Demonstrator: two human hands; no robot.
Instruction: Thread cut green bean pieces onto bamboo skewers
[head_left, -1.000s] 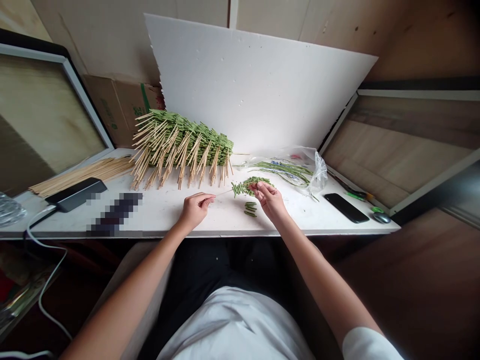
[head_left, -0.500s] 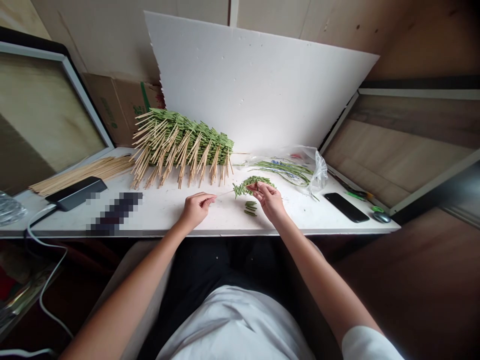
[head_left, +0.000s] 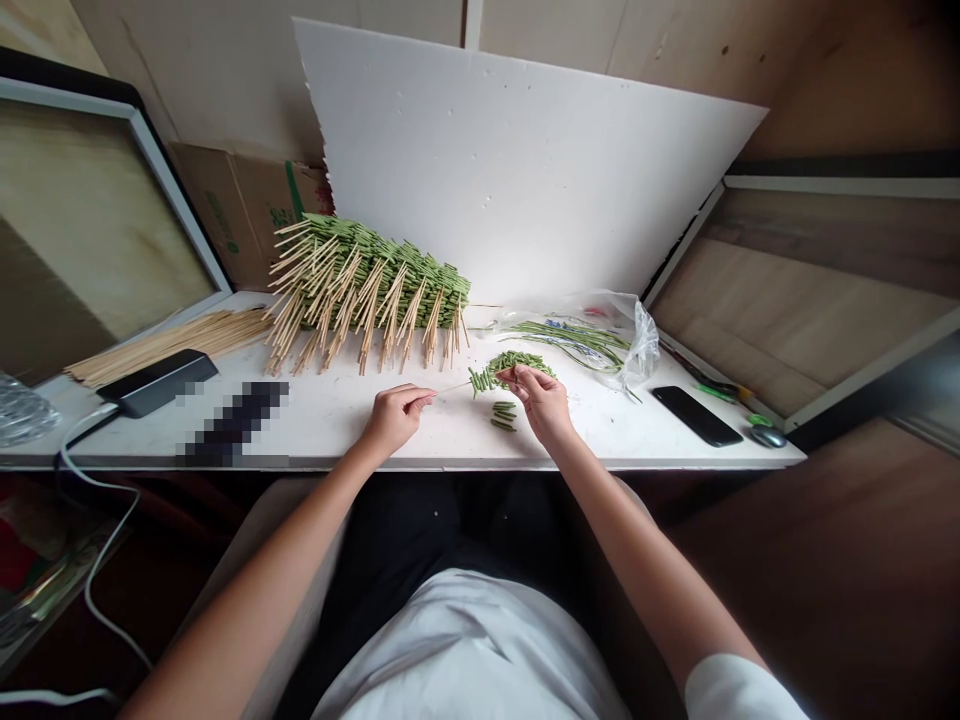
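Note:
My left hand pinches one end of a thin wooden skewer, which points right, just above the white table. Several short green bean pieces sit side by side across the skewer's far end. There my right hand is closed in a pinch, on what seems to be another bean piece, mostly hidden by the fingers. Behind that hand lies a pile of cut green bean pieces. A few more loose pieces rest in front of it, left of my right wrist.
A large stack of filled bean skewers stands at the back left, beside bare skewers and a black device. At the right are a plastic bag with green stems, a phone and a mouse. A white board leans behind.
The view has shifted very slightly. Both hands keep nearly the same pose around the skewer, and the bean pieces on it look unchanged.

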